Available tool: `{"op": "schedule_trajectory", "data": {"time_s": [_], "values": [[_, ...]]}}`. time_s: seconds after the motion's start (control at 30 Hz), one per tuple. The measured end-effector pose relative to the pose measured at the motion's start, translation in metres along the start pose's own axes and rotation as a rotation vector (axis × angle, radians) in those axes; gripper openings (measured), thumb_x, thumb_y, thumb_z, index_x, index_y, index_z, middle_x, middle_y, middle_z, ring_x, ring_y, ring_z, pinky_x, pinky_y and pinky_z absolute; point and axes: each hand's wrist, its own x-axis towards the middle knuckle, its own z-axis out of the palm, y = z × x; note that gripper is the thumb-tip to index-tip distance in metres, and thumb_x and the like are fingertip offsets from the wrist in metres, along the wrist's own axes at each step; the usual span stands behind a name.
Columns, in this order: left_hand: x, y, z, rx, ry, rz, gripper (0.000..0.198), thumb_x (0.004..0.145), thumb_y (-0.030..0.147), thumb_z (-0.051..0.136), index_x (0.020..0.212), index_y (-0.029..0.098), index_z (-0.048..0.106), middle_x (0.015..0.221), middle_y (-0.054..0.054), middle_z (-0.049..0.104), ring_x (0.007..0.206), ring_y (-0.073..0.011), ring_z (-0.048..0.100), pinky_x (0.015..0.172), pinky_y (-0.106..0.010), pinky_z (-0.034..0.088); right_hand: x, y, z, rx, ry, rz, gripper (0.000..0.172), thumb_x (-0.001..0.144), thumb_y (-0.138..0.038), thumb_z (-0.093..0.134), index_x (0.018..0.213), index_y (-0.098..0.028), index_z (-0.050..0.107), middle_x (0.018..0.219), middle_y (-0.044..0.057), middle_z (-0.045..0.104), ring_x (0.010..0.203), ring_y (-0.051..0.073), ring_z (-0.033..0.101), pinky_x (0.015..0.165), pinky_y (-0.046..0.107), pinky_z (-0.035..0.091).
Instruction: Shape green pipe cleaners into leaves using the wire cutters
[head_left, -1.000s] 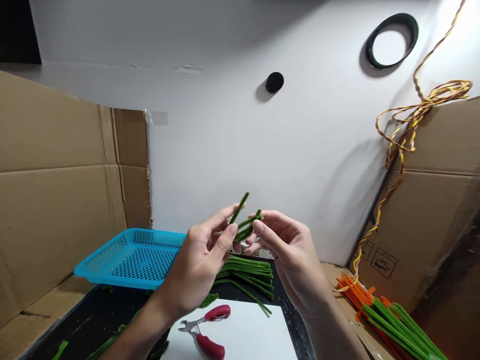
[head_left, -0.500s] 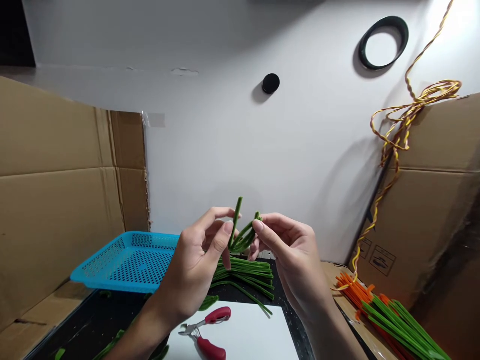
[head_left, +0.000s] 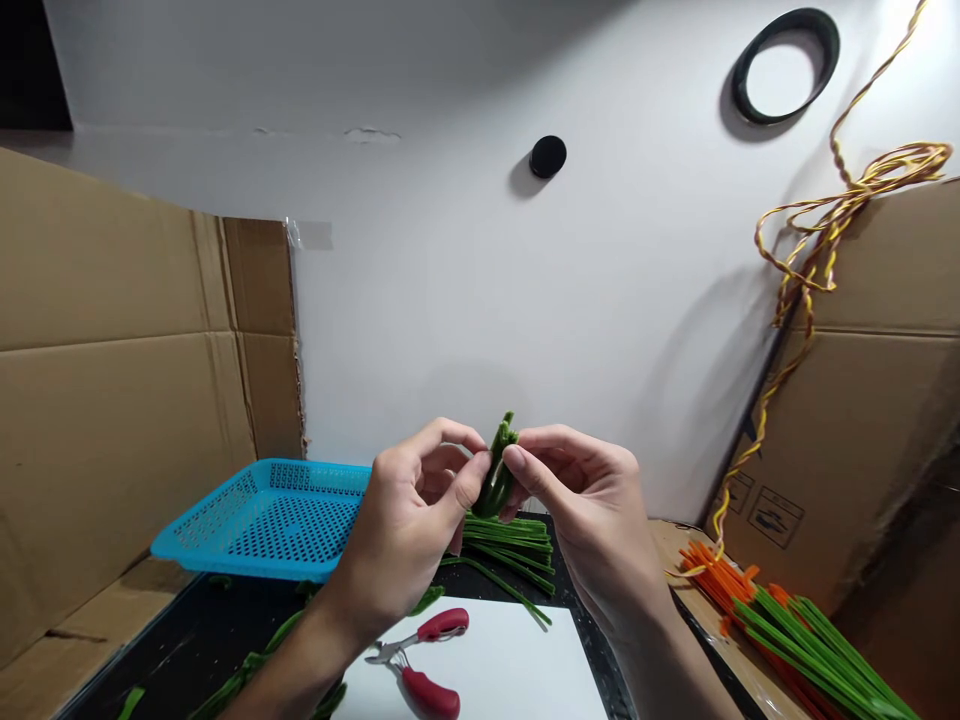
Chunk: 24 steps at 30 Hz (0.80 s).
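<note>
Loop of thin dark green fuzzy stem [head_left: 496,488], folded, its ends gathered at the top

The loop is up in the air at the middle of the scene, above the far edge of a white rectangular sheet [head_left: 525,665]. The left hand [head_left: 409,500] pinches its left side between thumb and forefinger; the right hand [head_left: 589,500] pinches the gathered ends from the right with thumb and forefinger.

As for progress, the bending of this piece appears largely done: the strands lie close together and the bottom is rounded. Whether the ends are twisted together cannot be told behind the fingertips. Some curved dark green fuzzy pieces [head_left: 251,665] lie at the near left on the black speckled surface [head_left: 169,640], partly hidden by the left forearm; they look already worked. A bundle of straight dark green fuzzy stems [head_left: 517,543], beyond the sheet, seems unworked. Diagonal cutters with red handles [head_left: 444,625] lie on the sheet, held by neither hand.

The loop's long axis stands steeply, leaning a little to the right at the top. Its rounded bend points down and its ends point up, one tip standing higher than the rest.
</note>
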Motion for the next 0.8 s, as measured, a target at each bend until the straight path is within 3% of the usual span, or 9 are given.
{"op": "schedule_trajectory", "data": {"time_s": [0.3,0.47,0.67,0.8], "values": [[-0.0017,-0.0028,-0.0011,0.022,0.011,-0.015,0.028,0.104,0.049,0.062,0.107,0.021,0.065,0.078,0.004,0.061,0.052,-0.0021,0.034,0.043,-0.015,0.027,-0.0004,-0.0009,0.005,-0.021,-0.005,0.02,0.019,0.076,-0.027,0.093,0.08,-0.019,0.077,0.074,-0.002,0.068,0.053,0.009,0.063,0.052,0.021,0.055],[-0.0014,0.0011,-0.001,0.002,-0.041,-0.035,0.03,0.103,0.049,0.063,0.111,0.021,0.068,0.08,0.002,0.066,0.047,-0.0013,0.041,0.041,-0.015,0.032,0.0008,-0.0005,0.0072,0.016,0.04,0.005,0.033,0.073,-0.026,0.096,0.101,-0.024,0.077,0.083,-0.002,0.07,0.056,0.009,0.063,0.052,0.021,0.056],[0.0005,0.0027,-0.0007,-0.075,-0.074,-0.065,0.029,0.097,0.043,0.075,0.112,0.019,0.072,0.099,-0.005,0.076,0.043,-0.0013,0.051,0.037,-0.016,0.033,0.0012,0.0053,-0.0004,0.007,0.045,-0.052,0.017,0.078,-0.025,0.093,0.089,-0.022,0.08,0.078,0.0,0.072,0.06,0.01,0.064,0.057,0.023,0.057],[0.0,0.0049,-0.0009,-0.078,-0.09,-0.077,0.027,0.095,0.041,0.077,0.111,0.018,0.074,0.095,-0.005,0.077,0.043,-0.0012,0.051,0.037,-0.015,0.034,-0.0001,0.0065,-0.0018,0.003,0.056,-0.073,0.015,0.077,-0.022,0.093,0.081,-0.021,0.079,0.075,0.0,0.072,0.06,0.011,0.064,0.056,0.024,0.055]]}}
